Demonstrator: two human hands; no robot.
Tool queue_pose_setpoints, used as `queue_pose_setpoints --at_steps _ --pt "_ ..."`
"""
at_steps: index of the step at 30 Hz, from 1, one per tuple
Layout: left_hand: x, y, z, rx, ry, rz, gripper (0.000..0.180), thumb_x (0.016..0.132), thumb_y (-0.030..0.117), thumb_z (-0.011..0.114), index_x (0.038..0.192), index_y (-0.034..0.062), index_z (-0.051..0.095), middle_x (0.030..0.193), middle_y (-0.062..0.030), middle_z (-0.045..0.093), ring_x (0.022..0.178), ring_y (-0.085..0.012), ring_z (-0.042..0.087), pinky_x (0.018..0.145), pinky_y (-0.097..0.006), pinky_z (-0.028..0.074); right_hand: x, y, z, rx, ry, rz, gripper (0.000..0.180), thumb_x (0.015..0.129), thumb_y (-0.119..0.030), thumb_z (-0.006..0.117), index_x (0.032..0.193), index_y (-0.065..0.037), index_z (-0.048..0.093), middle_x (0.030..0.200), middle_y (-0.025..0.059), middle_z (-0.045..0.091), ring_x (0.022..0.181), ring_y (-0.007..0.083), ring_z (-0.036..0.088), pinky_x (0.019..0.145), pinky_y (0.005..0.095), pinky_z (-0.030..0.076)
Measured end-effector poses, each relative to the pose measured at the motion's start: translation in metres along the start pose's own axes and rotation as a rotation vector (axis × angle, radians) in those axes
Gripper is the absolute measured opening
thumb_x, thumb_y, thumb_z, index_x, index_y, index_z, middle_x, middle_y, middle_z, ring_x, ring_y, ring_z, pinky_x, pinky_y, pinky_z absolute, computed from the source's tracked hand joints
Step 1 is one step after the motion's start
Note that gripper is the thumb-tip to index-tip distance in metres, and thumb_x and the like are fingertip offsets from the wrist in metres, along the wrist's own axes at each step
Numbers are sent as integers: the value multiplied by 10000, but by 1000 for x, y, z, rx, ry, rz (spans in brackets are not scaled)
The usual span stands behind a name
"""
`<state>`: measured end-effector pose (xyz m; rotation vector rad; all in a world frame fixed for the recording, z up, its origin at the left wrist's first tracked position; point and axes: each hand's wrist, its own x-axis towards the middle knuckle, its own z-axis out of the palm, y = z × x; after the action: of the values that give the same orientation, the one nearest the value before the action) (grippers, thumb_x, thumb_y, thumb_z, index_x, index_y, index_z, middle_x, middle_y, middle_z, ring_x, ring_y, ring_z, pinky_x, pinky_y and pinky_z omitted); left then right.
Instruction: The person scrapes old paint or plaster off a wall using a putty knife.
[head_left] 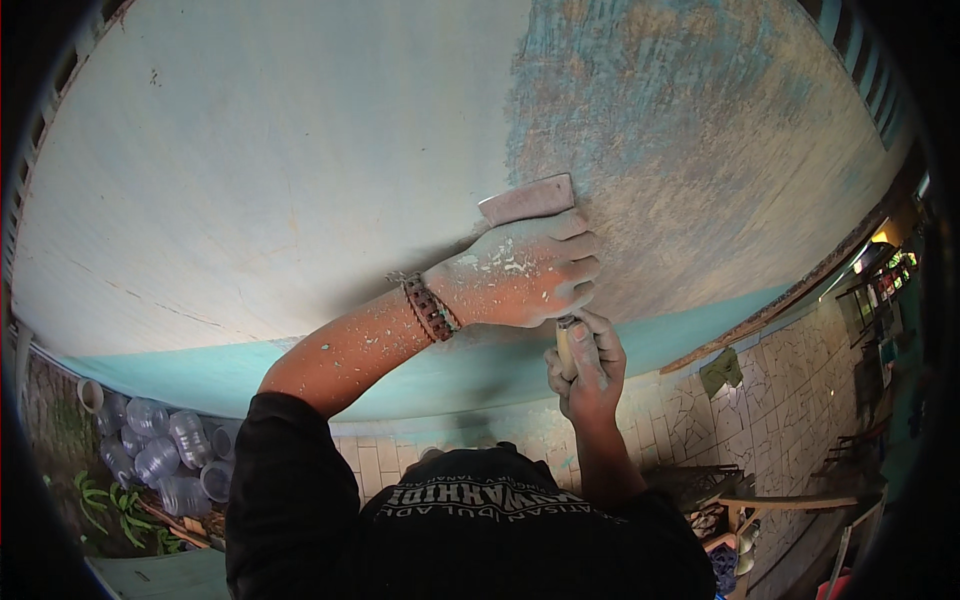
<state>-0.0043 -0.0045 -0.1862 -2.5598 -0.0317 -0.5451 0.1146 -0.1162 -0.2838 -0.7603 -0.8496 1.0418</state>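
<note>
My left hand (520, 268) is closed around the middle of a scraper and held against the wall. It is dusted grey and speckled with paint flakes. The scraper's flat metal blade (527, 200) sticks out past my knuckles, close to the wall surface. Below, my right hand (592, 362) grips the pale handle (566, 352), which appears to belong to the same scraper; my left hand hides the part between. The painted wall (280, 170) is pale and smooth on the left. To the right lies a rough patch of worn blue paint (620, 90), with a scuffed greyish area beneath.
A turquoise band (640, 335) runs along the wall's lower part. Several clear plastic jars (160, 455) lie at the lower left beside green plants (120, 510). Tiled floor (790, 390) spreads to the right, with a dark green cloth (721, 372) and a wooden frame (790, 503).
</note>
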Motion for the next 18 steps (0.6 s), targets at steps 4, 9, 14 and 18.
queue_pose_setpoints --at_steps 4,9,14,18 --pt "4 7 9 -33 -48 26 105 613 202 597 657 110 578 764 1 521 904 -205 523 916 -333 410 -1 7 -14 -64 13 -4 256 950 -179 515 1133 -1 530 775 50 555 489 42 432 378 177 316" --pt "2 -6 -9 19 51 -8 100 610 200 598 642 112 564 762 4 515 919 -203 528 928 -342 411 -2 0 7 36 9 -9 245 955 -173 503 1122 3 533 745 40 536 488 40 428 377 178 305" --pt "0 -2 4 -38 -20 3 104 601 197 605 648 112 569 778 9 519 941 -201 533 949 -347 408 -2 2 -3 -32 0 13 264 957 -197 505 1137 -4 527 700 18 516 482 41 435 376 177 306" --pt "1 -7 1 -28 36 35 119 587 206 619 652 117 572 789 6 515 929 -193 532 959 -345 404 -3 -1 14 47 55 12 261 957 -213 508 1120 -12 544 722 19 529 482 39 441 373 169 300"
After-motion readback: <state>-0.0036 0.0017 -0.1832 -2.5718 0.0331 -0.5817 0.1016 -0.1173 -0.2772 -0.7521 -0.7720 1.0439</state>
